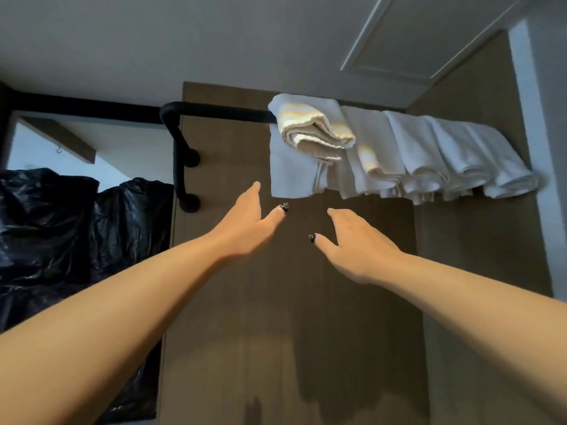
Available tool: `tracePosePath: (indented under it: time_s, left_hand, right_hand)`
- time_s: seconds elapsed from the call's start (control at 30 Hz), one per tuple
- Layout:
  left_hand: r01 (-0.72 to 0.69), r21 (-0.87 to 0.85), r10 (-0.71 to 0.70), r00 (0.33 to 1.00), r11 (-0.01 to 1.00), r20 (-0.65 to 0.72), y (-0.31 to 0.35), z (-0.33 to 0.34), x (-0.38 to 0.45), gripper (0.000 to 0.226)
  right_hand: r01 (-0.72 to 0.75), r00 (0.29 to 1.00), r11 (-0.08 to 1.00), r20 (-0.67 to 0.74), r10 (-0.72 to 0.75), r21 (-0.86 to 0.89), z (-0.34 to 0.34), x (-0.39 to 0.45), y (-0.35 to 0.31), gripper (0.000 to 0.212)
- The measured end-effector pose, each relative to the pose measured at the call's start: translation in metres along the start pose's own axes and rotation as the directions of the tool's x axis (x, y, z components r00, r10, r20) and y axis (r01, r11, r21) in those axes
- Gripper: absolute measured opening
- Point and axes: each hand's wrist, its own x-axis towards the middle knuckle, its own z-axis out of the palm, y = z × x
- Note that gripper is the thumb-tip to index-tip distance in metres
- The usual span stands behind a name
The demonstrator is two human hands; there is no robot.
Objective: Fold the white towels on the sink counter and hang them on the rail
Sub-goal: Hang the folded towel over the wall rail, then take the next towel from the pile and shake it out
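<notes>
Both bare arms reach up toward the rail, the left hand [245, 225] and the right hand [356, 243] held apart with fingers straight and spread, thumbs turned inward, holding nothing and touching nothing just below the hanging cloth. The white towels [429, 154] hang in a row over the black rail [214, 111], and a folded towel [310, 130] with a yellow stripe lies on top at the left end. Behind stands a brown wooden panel [291, 302], with black plastic bags [76, 228] to the left.
</notes>
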Motion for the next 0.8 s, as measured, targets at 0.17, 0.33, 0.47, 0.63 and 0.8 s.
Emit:
tracePosePath:
  time_s: [0.17,0.33,0.47,0.63,0.8]
  left_hand:
    - [-0.01,0.093,-0.004,0.989,0.996,0.148,-0.044,-0.004,-0.046,0.08]
    - [-0.025,0.148,-0.016,0.962,0.989,0.274,-0.095,-0.009,-0.097,0.079]
    - [-0.002,0.122,-0.041,0.938,0.992,0.345,-0.142,-0.012,-0.139,0.077]
    - [0.019,0.134,-0.075,0.898,0.991,0.433,-0.2,-0.016,-0.192,0.08]
    - [0.064,0.113,-0.116,0.829,0.991,0.547,-0.259,-0.003,-0.249,0.084]
  right_hand:
    - [0.101,0.991,0.99,0.102,-0.091,-0.099,0.032,-0.023,-0.025,0.071]
    - [0.213,0.96,0.967,0.214,-0.181,-0.139,0.074,-0.055,-0.066,0.074]
    - [0.163,0.954,0.986,0.262,-0.146,-0.043,0.117,-0.079,-0.1,0.075]
    - [0.029,0.951,0.998,0.308,-0.042,0.047,0.178,-0.116,-0.126,0.076]
    - [-0.058,0.897,0.995,0.442,0.016,0.081,0.24,-0.166,-0.14,0.077]
